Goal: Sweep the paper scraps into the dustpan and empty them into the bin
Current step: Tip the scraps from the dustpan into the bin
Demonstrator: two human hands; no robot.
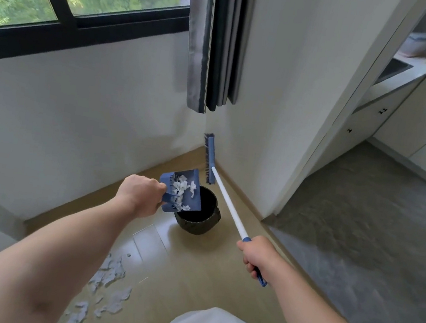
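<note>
— At centre frame, above the pale wood-plank floor point(189, 281), the left hand point(144, 195) is curled tight round the short handle of a blue plastic dustpan point(195, 203), which is tilted over a round black bin point(197, 226) with a dull, ribbed wall.

— And the paper?

— White torn paper scraps point(181, 186), crumpled and ragged-edged, bunch on the pan's flat bed. Other loose scraps point(108, 278) lie on the floor at lower left, smeared by the lens.

— Does the pan touch the bin?

— Can't tell. Its lower edge overlaps the rim from here and hides the left part of the opening. The fist buries most of the pan's handle.

— The other hand?

— Right of centre, the right hand point(258, 258) is clenched on the blue grip of a long broom point(227, 204) with a smooth white pole. Its blue bristled head point(211, 158) is turned on end near the wall corner, under a pleated grey curtain point(215, 38). The grip's tip pokes out below the fist.

— And the bottom edge?

— Something white and soft is cut off by the frame. I can't make out what.
</note>
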